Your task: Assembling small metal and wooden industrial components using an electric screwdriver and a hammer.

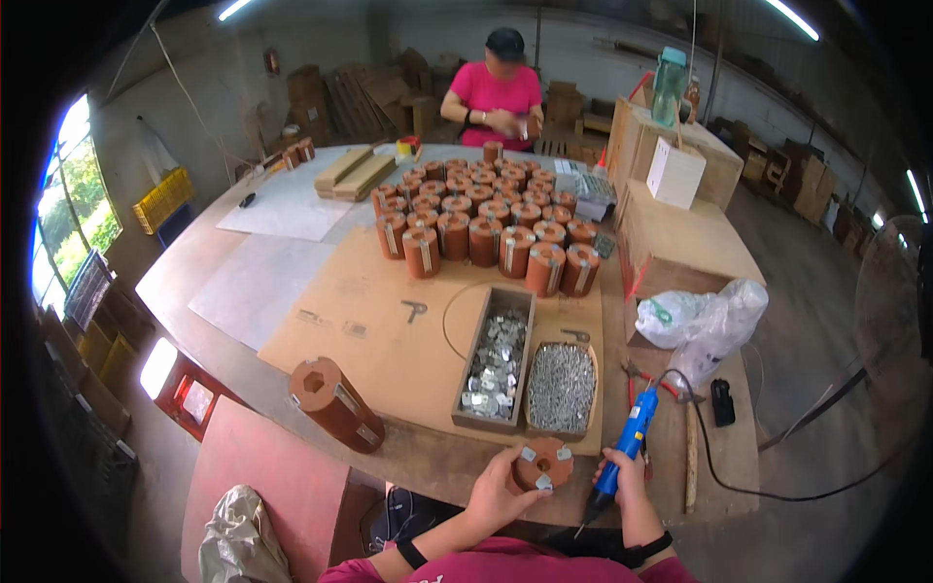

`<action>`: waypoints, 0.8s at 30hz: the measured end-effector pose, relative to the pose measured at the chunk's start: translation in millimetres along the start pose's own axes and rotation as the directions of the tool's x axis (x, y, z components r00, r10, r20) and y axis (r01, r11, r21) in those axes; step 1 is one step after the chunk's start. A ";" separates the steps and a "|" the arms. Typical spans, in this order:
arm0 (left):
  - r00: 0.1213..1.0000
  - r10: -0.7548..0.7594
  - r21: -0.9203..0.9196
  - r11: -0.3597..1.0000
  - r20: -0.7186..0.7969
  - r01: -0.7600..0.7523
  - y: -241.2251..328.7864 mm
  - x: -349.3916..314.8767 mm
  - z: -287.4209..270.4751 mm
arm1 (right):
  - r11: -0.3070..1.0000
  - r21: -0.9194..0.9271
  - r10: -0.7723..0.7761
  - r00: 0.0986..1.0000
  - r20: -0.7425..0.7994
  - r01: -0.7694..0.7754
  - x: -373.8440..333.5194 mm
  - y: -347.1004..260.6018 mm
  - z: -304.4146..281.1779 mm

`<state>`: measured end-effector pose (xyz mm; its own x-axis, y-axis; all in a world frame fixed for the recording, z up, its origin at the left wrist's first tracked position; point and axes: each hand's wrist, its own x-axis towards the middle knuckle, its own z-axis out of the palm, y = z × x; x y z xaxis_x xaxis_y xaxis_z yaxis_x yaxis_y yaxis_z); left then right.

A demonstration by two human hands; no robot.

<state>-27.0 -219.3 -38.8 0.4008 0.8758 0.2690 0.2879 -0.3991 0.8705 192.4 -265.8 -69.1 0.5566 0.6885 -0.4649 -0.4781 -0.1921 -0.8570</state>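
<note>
Clasping a brown cylinder [559, 460] with my left fingers [501, 465] and the blue screwdriver [635, 428] with my right fingers [622, 460], I'd keep the bit [581, 531] square to those metal clips [528, 454].

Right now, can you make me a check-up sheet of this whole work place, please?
Surface: worktable, partly covered by brown cardboard.
Work things: clustered reddish-brown cylinders, loose metal plates, small silver fasteners.
Clutter: plastic bags and a wooden stick, right side.
Left grip: around a single cylinder bearing metal plates.
Right grip: closed on a blue electric screwdriver.
Cables: black cord looping away from the screwdriver.
Surroundings: co-worker across the table; cardboard boxes behind.
</note>
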 end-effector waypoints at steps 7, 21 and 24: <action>0.995 0.091 -0.001 0.996 -0.038 -0.092 -4.5 3.9 -1.3 | 0.998 -0.046 0.046 0.998 0.047 -0.044 10.0 -3.0 4.7; 0.931 0.215 0.144 0.953 0.296 -0.266 17.8 51.9 -0.4 | 1.000 -0.019 0.012 0.999 0.053 -0.011 3.1 -1.8 -1.5; 0.962 0.104 0.136 0.981 0.252 -0.142 20.0 59.4 12.7 | 0.998 -0.052 0.026 0.998 0.048 -0.023 3.9 -0.8 -1.6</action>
<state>13.6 -178.8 -10.6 0.6349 0.7324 0.2458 0.3435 -0.5526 0.7594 196.1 -264.1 -70.6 0.5106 0.7165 -0.4754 -0.4545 -0.2444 -0.8565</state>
